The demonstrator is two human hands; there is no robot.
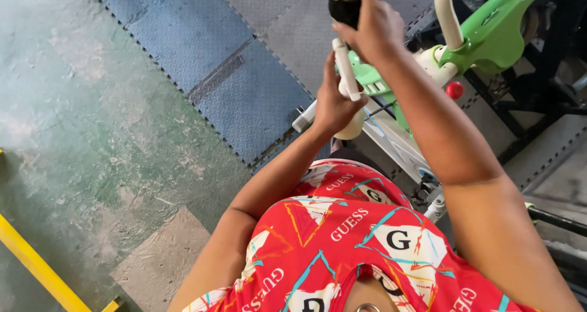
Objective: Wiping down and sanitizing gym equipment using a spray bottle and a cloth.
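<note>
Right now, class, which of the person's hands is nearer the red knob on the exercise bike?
The left. The left hand grips a white bar low down, left of the red knob. The right hand holds the black grip higher up, farther away.

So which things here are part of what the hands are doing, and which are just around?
In hand:
left hand gripping the white handlebar
right hand closed on the black grip
green and white exercise bike

Just around:
blue floor mats
yellow bar
red knob
</note>
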